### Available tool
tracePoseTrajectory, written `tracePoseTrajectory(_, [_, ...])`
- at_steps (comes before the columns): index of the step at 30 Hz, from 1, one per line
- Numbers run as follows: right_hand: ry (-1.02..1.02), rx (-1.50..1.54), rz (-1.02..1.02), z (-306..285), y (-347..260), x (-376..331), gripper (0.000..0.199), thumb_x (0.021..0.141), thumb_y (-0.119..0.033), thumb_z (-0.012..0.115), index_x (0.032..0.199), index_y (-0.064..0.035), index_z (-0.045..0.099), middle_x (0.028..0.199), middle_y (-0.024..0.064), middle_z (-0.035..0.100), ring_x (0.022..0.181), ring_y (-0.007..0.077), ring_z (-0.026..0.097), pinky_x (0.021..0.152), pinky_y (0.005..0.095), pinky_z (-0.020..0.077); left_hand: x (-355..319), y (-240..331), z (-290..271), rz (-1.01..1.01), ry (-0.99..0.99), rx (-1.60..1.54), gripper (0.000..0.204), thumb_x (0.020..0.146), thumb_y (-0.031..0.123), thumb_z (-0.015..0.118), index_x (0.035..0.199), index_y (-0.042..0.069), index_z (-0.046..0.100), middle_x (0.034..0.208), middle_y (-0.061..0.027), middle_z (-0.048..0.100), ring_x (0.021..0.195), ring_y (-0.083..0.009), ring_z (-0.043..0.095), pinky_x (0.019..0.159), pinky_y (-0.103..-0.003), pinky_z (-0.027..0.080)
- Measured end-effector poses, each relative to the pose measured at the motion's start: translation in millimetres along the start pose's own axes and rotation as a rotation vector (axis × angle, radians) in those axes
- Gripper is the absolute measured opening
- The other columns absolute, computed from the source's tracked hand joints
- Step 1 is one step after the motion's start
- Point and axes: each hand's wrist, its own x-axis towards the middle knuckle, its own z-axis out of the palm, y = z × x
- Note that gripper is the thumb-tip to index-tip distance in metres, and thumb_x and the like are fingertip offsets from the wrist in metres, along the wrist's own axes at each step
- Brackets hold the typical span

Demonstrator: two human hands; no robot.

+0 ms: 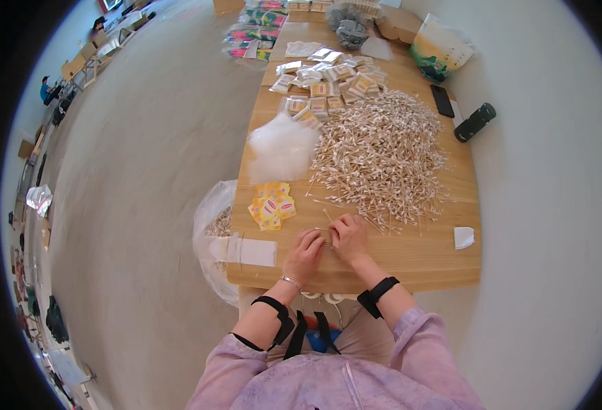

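As our left hand (303, 255) and right hand (351, 239) pinch thin pale wooden sticks (325, 236), apparently cotton swabs, near the brown wooden table (417, 265)'s near end, we are probably evening them; the next move calls for level pressure. Yellow paper cards (272, 206) lie left, a white-tipped swab heap (383, 154) farther right.

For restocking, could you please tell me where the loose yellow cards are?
In the head view, the yellow cards lie left of centre on the table, below the translucent stack.

Two hands (303, 254), one bottle (475, 122), one phone (442, 100)
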Motion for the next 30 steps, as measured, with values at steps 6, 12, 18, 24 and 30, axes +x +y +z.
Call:
tracePoseTrajectory(6, [0.234,-0.063,-0.074,-5.3,6.1,38.6,0.019,0.076,-0.011,0.061,0.094,-0.0136,0.066,0.100,0.0030,0.056,0.099,0.0259,0.049,0.088,0.0397,0.0408,5.0,2.4,-2.7,0.013,-0.040,0.006,0.020,0.082,0.007,0.062,0.101,0.004,0.060,0.112,-0.0120,0.056,0.111,-0.0311,0.051,0.095,-0.039,0.044])
tracePoseTrajectory(12, [0.146,-0.190,0.094,-14.9,36.2,42.2,0.020,0.078,-0.016,0.062,0.097,-0.0142,0.066,0.102,0.0024,0.056,0.102,0.0262,0.047,0.090,0.0402,0.0392,4.0,3.4,-3.8,-0.007,-0.018,-0.001,0.019,0.082,0.007,0.062,0.100,0.004,0.060,0.112,-0.0117,0.056,0.111,-0.0312,0.051,0.096,-0.040,0.043])
tracePoseTrajectory(18, [0.145,-0.195,0.047,-13.6,-7.8,32.7,0.021,0.076,-0.023,0.066,0.096,-0.0161,0.066,0.099,0.0030,0.056,0.100,0.0256,0.047,0.087,0.0414,0.0383,4.5,3.4,-4.9,0.022,-0.021,0.003,0.019,0.081,0.006,0.063,0.099,0.004,0.060,0.111,-0.0124,0.056,0.110,-0.0314,0.052,0.097,-0.040,0.043])
tracePoseTrajectory(24, [0.082,-0.058,-0.047,0.7,-13.3,-10.0,0.022,0.073,-0.022,0.069,0.094,-0.0172,0.065,0.099,0.0029,0.053,0.100,0.0258,0.046,0.085,0.0416,0.0374,1.7,1.6,-3.5,-0.009,0.006,-0.060,0.022,0.079,0.003,0.063,0.100,0.003,0.059,0.109,-0.0129,0.056,0.108,-0.0330,0.052,0.095,-0.041,0.043])
tracePoseTrajectory(30, [0.072,0.096,-0.003,-1.6,-12.7,-30.6,0.024,0.073,-0.023,0.070,0.096,-0.0161,0.066,0.106,0.0051,0.052,0.104,0.0261,0.045,0.088,0.0401,0.0367,9.0,-3.7,-5.6,-0.017,0.060,-0.052,0.028,0.076,-0.002,0.061,0.103,0.003,0.058,0.111,-0.0128,0.055,0.110,-0.0340,0.049,0.095,-0.041,0.042])
